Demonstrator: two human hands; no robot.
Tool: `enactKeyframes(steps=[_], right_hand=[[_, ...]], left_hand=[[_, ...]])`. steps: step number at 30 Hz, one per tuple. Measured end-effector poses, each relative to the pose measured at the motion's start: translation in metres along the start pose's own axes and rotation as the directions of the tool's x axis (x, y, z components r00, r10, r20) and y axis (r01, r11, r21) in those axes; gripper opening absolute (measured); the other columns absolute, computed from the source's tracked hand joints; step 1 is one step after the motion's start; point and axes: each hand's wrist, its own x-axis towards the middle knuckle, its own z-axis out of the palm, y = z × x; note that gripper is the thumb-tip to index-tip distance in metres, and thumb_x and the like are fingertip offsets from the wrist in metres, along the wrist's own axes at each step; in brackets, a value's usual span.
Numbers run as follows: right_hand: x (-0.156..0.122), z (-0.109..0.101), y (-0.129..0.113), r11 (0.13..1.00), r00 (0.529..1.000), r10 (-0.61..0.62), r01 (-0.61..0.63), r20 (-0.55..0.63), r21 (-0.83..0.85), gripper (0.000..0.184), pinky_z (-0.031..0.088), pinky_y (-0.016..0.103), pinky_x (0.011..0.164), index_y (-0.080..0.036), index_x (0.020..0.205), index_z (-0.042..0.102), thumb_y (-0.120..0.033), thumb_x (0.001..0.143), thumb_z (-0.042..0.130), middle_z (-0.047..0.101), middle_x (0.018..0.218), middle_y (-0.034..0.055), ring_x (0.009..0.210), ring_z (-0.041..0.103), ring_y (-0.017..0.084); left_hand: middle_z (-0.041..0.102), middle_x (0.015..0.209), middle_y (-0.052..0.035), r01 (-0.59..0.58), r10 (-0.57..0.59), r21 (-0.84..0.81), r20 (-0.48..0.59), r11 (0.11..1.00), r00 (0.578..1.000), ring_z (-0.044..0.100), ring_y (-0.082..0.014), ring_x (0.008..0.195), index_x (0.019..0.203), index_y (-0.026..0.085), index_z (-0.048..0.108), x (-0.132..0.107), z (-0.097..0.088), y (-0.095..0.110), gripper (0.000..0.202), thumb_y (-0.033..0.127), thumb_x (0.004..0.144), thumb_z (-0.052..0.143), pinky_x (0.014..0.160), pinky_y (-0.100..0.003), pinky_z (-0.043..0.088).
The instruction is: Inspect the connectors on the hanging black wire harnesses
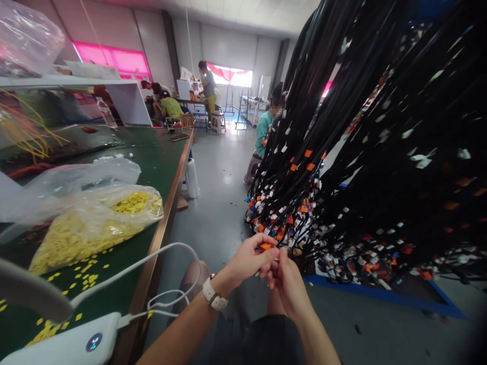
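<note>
The left hand (249, 261) and right hand (289, 284) pinch the orange connector (265, 247) from opposite sides, fingertips closed, bracing it steady beside the hanging black cable bundle (304, 167).

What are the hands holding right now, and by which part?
The left hand pinches a small orange plastic connector by its underside and edge, with the top face showing. The right hand meets it there; what it grips is hidden.
</note>
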Motion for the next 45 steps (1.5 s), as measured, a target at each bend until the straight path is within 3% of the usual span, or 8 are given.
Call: enactKeyframes(steps=[6, 12, 19, 24, 32, 37, 41, 45], right_hand=[[-0.004, -0.022, 0.010, 0.988, 0.981, 0.153, -0.152, 0.116, -0.023, 0.053, 0.035, 0.020, 0.043, -0.019, 0.116, 0.055, -0.051, 0.073, 0.060, 0.069, 0.082, 0.0075, 0.051, 0.055, 0.011], [0.051, -0.075, 0.021, 0.968, 0.904, -0.143, 0.043, -0.403, -0.247, 0.054, 0.046, 0.029, 0.057, -0.015, 0.104, 0.060, -0.049, 0.062, 0.066, 0.066, 0.089, 0.0092, 0.073, 0.061, 0.021], [0.122, -0.081, 0.011, 0.841, 0.855, -0.441, 0.287, -0.272, -0.459, 0.070, 0.045, 0.036, 0.084, -0.017, 0.116, 0.049, -0.034, 0.052, 0.073, 0.060, 0.114, 0.0112, 0.098, 0.058, 0.024], [0.140, -0.064, 0.007, 0.970, 0.927, -0.242, 0.221, -0.286, -0.101, 0.039, 0.048, 0.026, 0.066, -0.018, 0.088, 0.059, -0.026, 0.052, 0.072, 0.068, 0.080, -0.0004, 0.073, 0.061, 0.016], [0.109, -0.072, -0.004, 0.999, 0.989, 0.036, -0.038, -0.146, -0.013, 0.018, 0.045, 0.025, 0.045, -0.017, 0.062, 0.060, -0.031, 0.060, 0.071, 0.063, 0.054, -0.0008, 0.045, 0.056, 0.013], [0.088, -0.065, -0.022, 0.993, 0.990, 0.120, -0.121, 0.070, 0.004, 0.021, 0.051, 0.026, 0.058, -0.014, 0.068, 0.066, -0.034, 0.065, 0.071, 0.069, 0.065, 0.0053, 0.057, 0.063, 0.015], [0.082, -0.058, -0.027, 0.989, 0.988, 0.133, -0.137, 0.078, 0.049, 0.018, 0.052, 0.026, 0.062, -0.013, 0.072, 0.066, -0.029, 0.066, 0.072, 0.071, 0.069, 0.0060, 0.061, 0.065, 0.016], [0.076, -0.055, -0.033, 0.966, 0.977, 0.199, -0.208, 0.073, 0.155, 0.015, 0.052, 0.026, 0.056, -0.016, 0.077, 0.066, -0.023, 0.065, 0.072, 0.069, 0.063, 0.0022, 0.055, 0.064, 0.016]], left_hand=[[0.058, 0.085, -0.0043, -0.118, 0.118, 0.007, -0.084, 0.993, 0.989, 0.051, -0.0118, 0.076, 0.087, 0.013, 0.060, -0.001, -0.009, 0.012, 0.026, 0.037, 0.078, 0.058, 0.070, -0.022, 0.039], [0.058, 0.080, -0.0050, -0.152, 0.148, -0.099, -0.051, 0.983, 0.988, 0.050, -0.0132, 0.075, 0.081, 0.012, 0.062, -0.004, -0.009, 0.021, 0.032, 0.041, 0.084, 0.049, 0.072, -0.024, 0.037], [0.060, 0.081, -0.0080, -0.131, 0.139, -0.280, 0.010, 0.951, 0.990, 0.052, -0.0148, 0.073, 0.083, 0.012, 0.061, -0.013, -0.002, 0.034, 0.032, 0.042, 0.082, 0.051, 0.069, -0.025, 0.038], [0.060, 0.082, -0.0096, -0.111, 0.127, -0.339, 0.027, 0.934, 0.991, 0.052, -0.0160, 0.075, 0.084, 0.011, 0.061, -0.017, 0.000, 0.042, 0.034, 0.044, 0.079, 0.053, 0.071, -0.026, 0.038], [0.061, 0.089, -0.0095, -0.170, 0.099, -0.416, -0.188, 0.893, 0.977, 0.054, -0.0166, 0.086, 0.091, 0.012, 0.061, -0.009, -0.021, 0.041, 0.026, 0.035, 0.079, 0.056, 0.074, -0.025, 0.040], [0.063, 0.091, -0.0081, -0.142, 0.062, -0.241, -0.312, 0.960, 0.948, 0.055, -0.0148, 0.086, 0.094, 0.013, 0.059, -0.004, -0.025, 0.037, 0.025, 0.029, 0.076, 0.060, 0.074, -0.024, 0.039], [0.064, 0.089, -0.0069, -0.127, 0.178, 0.155, -0.391, 0.980, 0.903, 0.055, -0.0159, 0.081, 0.090, 0.014, 0.060, -0.001, -0.024, 0.031, 0.020, 0.029, 0.076, 0.058, 0.074, -0.027, 0.041], [0.061, 0.103, -0.0054, -0.174, 0.502, 0.695, -0.300, 0.697, 0.811, 0.049, -0.0217, 0.101, 0.087, 0.020, 0.063, -0.004, -0.016, 0.027, 0.015, 0.015, 0.075, 0.055, 0.091, -0.037, 0.036]])
